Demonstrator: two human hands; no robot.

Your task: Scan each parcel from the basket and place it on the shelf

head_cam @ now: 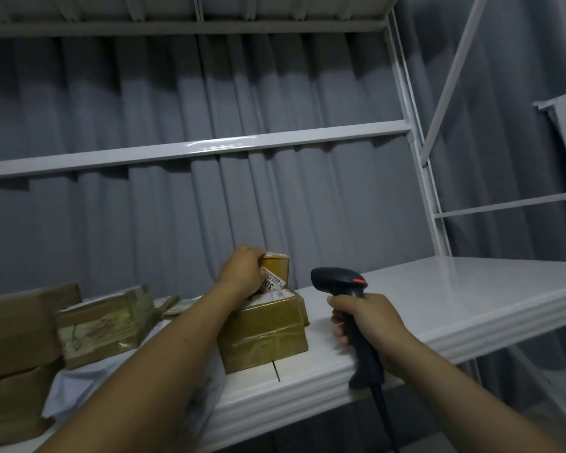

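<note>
My left hand (242,269) grips a small taped cardboard parcel (276,269) with a white label, held on top of a larger taped parcel (265,331) that sits on the white shelf (455,305). My right hand (363,318) grips the handle of a black barcode scanner (339,281), whose head with a red stripe points toward the parcels. The scanner's cable hangs down below the shelf edge. The basket is out of view.
More brown parcels (105,325) and large cardboard boxes (17,341) stand on the shelf's left part, over white wrapping. The right half of the shelf is bare white metal. Another shelf board (209,147) runs above; grey curtain hangs behind. A white upright frame (428,178) stands at the right.
</note>
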